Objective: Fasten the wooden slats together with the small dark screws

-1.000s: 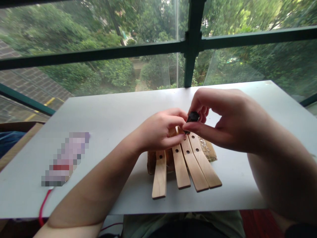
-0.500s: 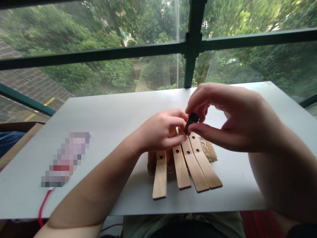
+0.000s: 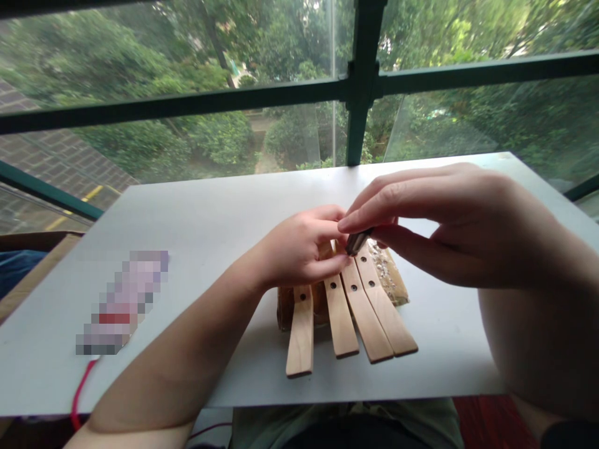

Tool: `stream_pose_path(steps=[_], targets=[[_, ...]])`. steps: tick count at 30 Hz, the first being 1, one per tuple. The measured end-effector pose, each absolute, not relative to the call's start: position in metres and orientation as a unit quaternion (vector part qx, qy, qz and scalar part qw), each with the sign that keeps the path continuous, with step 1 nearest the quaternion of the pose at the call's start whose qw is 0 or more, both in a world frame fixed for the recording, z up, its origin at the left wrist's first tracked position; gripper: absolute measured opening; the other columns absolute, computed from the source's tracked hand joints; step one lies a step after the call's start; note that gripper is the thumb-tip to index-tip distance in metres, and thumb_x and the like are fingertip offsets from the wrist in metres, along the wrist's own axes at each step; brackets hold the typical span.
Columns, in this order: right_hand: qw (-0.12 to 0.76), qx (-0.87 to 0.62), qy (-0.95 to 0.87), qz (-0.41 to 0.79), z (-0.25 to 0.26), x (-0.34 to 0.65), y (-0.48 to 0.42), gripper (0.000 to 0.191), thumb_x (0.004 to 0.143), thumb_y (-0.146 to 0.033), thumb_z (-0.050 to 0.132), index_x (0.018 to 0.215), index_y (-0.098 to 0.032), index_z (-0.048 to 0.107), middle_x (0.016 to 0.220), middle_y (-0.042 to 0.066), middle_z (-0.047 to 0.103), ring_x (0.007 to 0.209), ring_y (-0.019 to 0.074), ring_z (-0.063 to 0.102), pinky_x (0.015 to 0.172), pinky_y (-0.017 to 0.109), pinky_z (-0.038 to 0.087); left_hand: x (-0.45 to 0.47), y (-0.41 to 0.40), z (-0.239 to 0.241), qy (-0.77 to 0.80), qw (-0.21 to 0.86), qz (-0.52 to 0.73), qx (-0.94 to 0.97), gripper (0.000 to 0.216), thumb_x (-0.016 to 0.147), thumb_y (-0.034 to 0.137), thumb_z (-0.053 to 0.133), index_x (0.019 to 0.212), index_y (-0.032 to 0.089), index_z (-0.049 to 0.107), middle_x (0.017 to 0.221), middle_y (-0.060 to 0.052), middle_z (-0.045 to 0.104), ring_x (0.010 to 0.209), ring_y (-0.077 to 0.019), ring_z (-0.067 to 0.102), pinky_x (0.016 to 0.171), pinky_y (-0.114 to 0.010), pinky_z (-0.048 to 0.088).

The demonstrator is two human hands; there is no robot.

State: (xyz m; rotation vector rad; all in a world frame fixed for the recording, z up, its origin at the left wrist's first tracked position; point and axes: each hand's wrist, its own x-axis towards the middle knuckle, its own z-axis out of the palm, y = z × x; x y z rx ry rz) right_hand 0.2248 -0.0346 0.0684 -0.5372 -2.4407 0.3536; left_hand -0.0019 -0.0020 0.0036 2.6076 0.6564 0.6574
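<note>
Dark piece (image 3: 358,242), small, above the brown block (image 3: 397,284): pinched between thumb and fingers of the right hand (image 3: 461,209); could slip, judging by the short grip. Four wooden slats (image 3: 369,327), overhanging the block's near edge: could skew under uneven pressure from the left hand (image 3: 302,246), over the block. Left fingers: curled, slightly parted; whether pinching anything, cannot tell. Piece's lower tip: hard to make out, apparently by the left fingertips. Slats' far ends: largely hidden.

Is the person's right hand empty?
No, the right hand has a small dark piece between its thumb and fingers.
</note>
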Motion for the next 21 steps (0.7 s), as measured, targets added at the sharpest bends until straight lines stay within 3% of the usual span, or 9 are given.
stream_pose_path(steps=[4,11,16,21], targets=[[0.304,-0.216,-0.918,0.133,0.0687,0.2253,-0.0352,0.021,0.088,-0.008,0.058,0.103,-0.016,0.071,0.093,0.006,0.073,0.082,0.0158,0.067,0.071,0.029,0.053,-0.0014,-0.0026,0.0054,0.234,0.193,0.229,0.925,0.007,0.085,0.023,0.062,0.085,0.016,0.066,0.109,-0.007,0.067,0.102,-0.0185,0.065,0.096,-0.031,0.053],[0.312,-0.256,-0.904,0.139,0.0685,0.2263,-0.0365,0.005,0.086,-0.020,0.070,0.090,-0.020,0.068,0.077,-0.001,0.070,0.063,0.0115,0.063,0.058,0.024,0.049,-0.0002,-0.0034,0.0050,0.223,0.201,0.231,0.925,0.009,0.084,0.020,0.063,0.091,0.018,0.068,0.110,-0.006,0.066,0.101,-0.0173,0.063,0.092,-0.029,0.053],[0.319,-0.293,-0.891,0.134,0.0685,0.2257,-0.0374,0.008,0.085,-0.025,0.072,0.086,-0.019,0.066,0.072,-0.002,0.066,0.058,0.0091,0.059,0.052,0.023,0.045,0.0010,-0.0036,0.0053,0.217,0.212,0.239,0.922,0.006,0.085,0.018,0.062,0.089,0.017,0.067,0.111,-0.006,0.065,0.099,-0.0153,0.062,0.090,-0.028,0.051],[0.316,-0.301,-0.887,0.151,0.0652,0.2253,-0.0361,0.017,0.087,-0.033,0.069,0.090,-0.017,0.066,0.074,-0.002,0.064,0.063,0.0089,0.057,0.057,0.023,0.045,0.0013,-0.0049,0.0062,0.218,0.214,0.239,0.922,0.006,0.085,0.015,0.062,0.088,0.016,0.067,0.112,-0.006,0.064,0.100,-0.0145,0.062,0.091,-0.027,0.051]])
